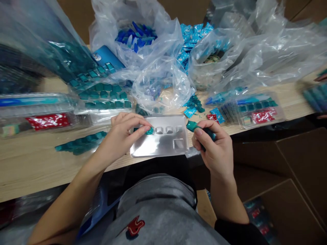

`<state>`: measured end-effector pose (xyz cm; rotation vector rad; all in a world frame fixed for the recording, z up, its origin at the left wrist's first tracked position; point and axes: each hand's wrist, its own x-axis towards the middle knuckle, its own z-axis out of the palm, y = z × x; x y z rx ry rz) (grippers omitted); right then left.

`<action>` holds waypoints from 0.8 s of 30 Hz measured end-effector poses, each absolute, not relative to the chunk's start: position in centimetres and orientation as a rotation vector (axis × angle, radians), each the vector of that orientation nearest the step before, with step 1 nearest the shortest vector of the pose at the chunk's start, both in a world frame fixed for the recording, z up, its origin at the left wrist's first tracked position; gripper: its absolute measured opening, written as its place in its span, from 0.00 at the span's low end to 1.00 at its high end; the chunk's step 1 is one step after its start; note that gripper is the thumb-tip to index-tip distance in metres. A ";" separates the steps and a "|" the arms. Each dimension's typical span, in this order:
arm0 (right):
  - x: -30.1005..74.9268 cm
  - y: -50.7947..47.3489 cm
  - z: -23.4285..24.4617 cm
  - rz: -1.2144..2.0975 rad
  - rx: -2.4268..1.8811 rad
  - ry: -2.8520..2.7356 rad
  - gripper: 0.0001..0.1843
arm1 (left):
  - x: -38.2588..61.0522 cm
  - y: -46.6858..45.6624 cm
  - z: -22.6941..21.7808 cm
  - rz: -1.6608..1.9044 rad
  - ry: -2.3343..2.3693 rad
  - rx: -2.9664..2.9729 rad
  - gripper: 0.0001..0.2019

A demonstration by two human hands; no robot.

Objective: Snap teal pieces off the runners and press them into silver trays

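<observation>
A clear plastic blister tray (153,146) lies on the wooden table edge in front of me, with a row of small square pockets along its top. My left hand (122,134) pinches a small teal piece (150,131) and presses it into the leftmost pocket. My right hand (213,144) is closed around a stack of teal pieces (194,126), whose top end sticks out past my thumb just right of the tray.
A row of teal pieces (81,143) lies left of the tray. Filled trays with red packets (48,120) sit at left and right (263,115). Clear bags (158,81) with blue and teal parts crowd the back. Cardboard boxes (288,170) stand below right.
</observation>
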<state>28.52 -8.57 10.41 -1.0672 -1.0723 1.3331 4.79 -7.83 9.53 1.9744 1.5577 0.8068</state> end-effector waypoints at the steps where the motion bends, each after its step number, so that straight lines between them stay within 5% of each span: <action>1: 28.4 -8.6 10.4 1.339 -1.071 -1.088 0.07 | 4.8 -7.8 9.4 0.792 1.560 1.999 0.10; 8: 26.8 -8.2 11.1 1.689 -0.923 -0.960 0.11 | 5.8 -8.3 10.4 0.939 1.526 2.107 0.07; 15: 26.0 -8.3 11.8 1.918 -0.738 -0.859 0.08 | 7.7 -9.9 13.6 1.060 1.160 2.125 0.14; 24: 27.0 -8.3 12.2 1.143 -1.086 -1.434 0.06 | 6.0 -8.4 12.8 0.840 1.348 1.969 0.08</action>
